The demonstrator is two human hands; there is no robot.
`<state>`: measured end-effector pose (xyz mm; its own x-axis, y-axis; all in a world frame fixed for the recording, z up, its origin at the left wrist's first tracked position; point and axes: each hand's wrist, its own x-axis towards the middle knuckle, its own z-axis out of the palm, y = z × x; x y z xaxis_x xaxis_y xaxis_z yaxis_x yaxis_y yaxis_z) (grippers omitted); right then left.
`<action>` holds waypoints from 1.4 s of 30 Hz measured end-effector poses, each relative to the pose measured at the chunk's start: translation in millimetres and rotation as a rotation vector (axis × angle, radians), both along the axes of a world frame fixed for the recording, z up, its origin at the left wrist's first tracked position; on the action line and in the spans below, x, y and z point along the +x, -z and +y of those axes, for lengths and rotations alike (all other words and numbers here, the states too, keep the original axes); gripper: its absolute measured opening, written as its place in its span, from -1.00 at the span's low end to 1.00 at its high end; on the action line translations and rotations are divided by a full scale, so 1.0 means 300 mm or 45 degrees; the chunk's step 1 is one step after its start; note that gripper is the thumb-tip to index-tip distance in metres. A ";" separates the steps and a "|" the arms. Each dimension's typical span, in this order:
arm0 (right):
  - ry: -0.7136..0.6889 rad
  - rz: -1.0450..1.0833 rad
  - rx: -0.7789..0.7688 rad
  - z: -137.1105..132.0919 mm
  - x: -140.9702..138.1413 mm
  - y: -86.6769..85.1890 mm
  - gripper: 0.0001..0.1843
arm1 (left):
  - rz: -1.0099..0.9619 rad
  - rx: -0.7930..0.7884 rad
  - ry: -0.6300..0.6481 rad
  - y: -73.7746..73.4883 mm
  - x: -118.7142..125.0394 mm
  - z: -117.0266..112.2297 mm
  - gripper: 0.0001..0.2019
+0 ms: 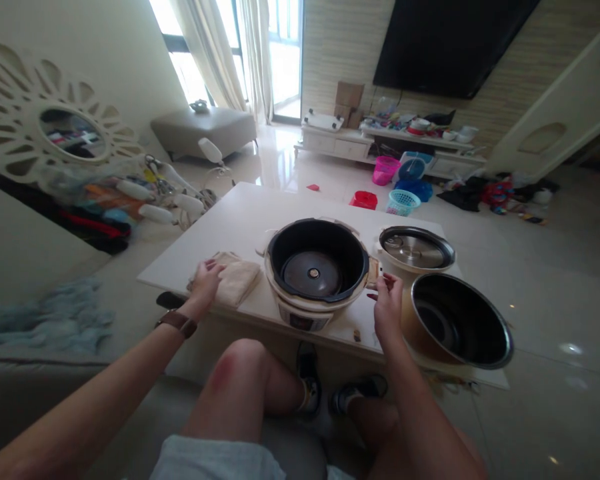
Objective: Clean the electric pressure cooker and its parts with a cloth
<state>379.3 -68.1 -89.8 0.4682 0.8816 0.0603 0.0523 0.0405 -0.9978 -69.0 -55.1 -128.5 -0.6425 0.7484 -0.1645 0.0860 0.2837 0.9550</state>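
Observation:
A white electric pressure cooker [305, 303] stands near the front edge of the table, its lid off and its dark inside bare down to the round heating plate [312, 274]. To its left lies a folded beige cloth [238, 281]. My left hand [207, 280] is on the left part of this cloth, fingers curled over it. Beside the cooker's right side handle [375, 272] is my right hand [389, 301], thumb and fingers apart, with nothing visibly held. Right of that hand a dark-lined inner pot [460, 323] leans on its side. The round metal lid [417, 250] lies behind the pot.
All of these rest on a white table [230, 213]. A small brown piece [357, 335] lies by its front edge. Past the far edge are a red basket [364, 200] and a light-blue basket [403, 202]. White lamp parts [175, 200] stand left of the table.

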 end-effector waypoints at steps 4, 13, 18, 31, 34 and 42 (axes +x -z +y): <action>-0.055 0.048 -0.055 0.027 -0.008 0.008 -0.36 | -0.499 0.130 0.449 -0.114 0.235 0.035 -0.63; -0.050 0.108 -0.061 0.043 -0.035 0.017 -0.37 | -0.464 0.127 0.322 -0.175 0.414 0.086 -0.69; -0.084 0.120 -0.112 0.075 -0.011 0.016 -0.37 | -0.435 0.162 0.361 -0.171 0.417 0.110 -0.69; -0.111 0.064 -0.159 0.361 0.037 0.011 -0.50 | -0.406 0.200 0.322 -0.150 0.473 0.370 -0.73; -0.115 0.058 -0.167 0.426 0.048 0.013 -0.51 | -0.441 0.207 0.324 -0.150 0.483 0.431 -0.76; -0.139 0.090 -0.286 0.381 0.056 -0.025 -0.50 | -0.430 0.179 0.176 -0.168 0.537 0.397 -0.69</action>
